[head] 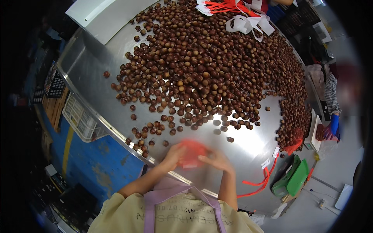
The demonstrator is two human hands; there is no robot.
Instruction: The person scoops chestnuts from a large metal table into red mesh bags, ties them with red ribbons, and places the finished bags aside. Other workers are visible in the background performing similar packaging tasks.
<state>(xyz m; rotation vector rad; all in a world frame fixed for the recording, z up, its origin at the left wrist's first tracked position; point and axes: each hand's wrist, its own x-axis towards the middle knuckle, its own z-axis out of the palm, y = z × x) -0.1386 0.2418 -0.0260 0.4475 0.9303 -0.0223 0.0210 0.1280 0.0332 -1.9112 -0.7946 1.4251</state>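
At the near edge of a stainless steel table (96, 84), my left hand (174, 157) has its fingers on the left side of a red mesh bag (193, 153), which is blurred by motion. My right hand (217, 160) is at the bag's right side, thumb towards it; whether it grips the mesh is unclear. A pale tag shows at the bag's lower edge. Beyond both hands spreads a large heap of brown chestnuts (204, 70), with a few loose ones close to my left hand.
Red mesh strips with tags (266, 174) and green plastic scoops (291, 177) lie at right. Behind them are a scale (316, 131) and a co-worker's blue-gloved hand (334, 126). A white container (107, 17) stands at upper left; more red bags (230, 7) lie at the top.
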